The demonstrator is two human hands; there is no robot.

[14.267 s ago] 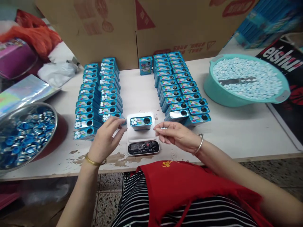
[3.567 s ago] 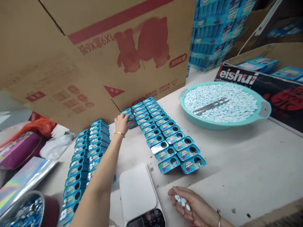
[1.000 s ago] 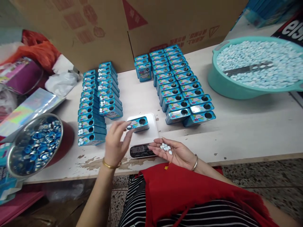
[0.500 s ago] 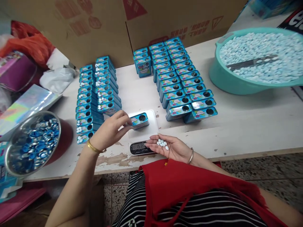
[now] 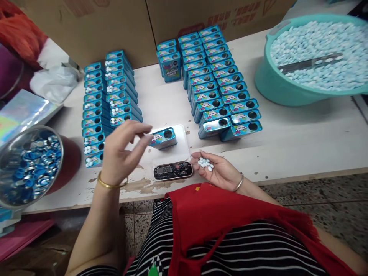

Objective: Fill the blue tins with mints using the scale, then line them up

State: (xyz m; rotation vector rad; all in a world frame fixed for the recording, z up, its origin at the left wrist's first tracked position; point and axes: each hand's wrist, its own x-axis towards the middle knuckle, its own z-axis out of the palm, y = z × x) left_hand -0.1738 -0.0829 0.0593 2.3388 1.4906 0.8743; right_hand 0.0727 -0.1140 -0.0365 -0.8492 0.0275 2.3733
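Note:
A blue printed candy tin (image 5: 163,141) with a round hole in its top stands on the white kitchen scale (image 5: 180,149), whose lit display shows digits too small to read surely. Just left of that tin, my left hand (image 5: 119,149) hovers with thumb and fingers apart and nothing visible between them; its fingertips are close to the tin's end. My right hand (image 5: 221,170) is palm up at the scale's right, cupping several small pale-blue candies (image 5: 205,164).
Rows of similar tins (image 5: 241,130) stand right of the scale. More tins (image 5: 94,159) at left bear candies on their tops. A turquoise tub (image 5: 287,94) full of candies holds a dark strip. At left sits a metal bowl (image 5: 67,161) of blue-and-silver caps. A cardboard box (image 5: 123,27) stands behind.
My left hand has come away from the tin on the scale and opened. My right hand has drawn off the scale's edge, still holding candies. The display digits differ. The view has shifted.

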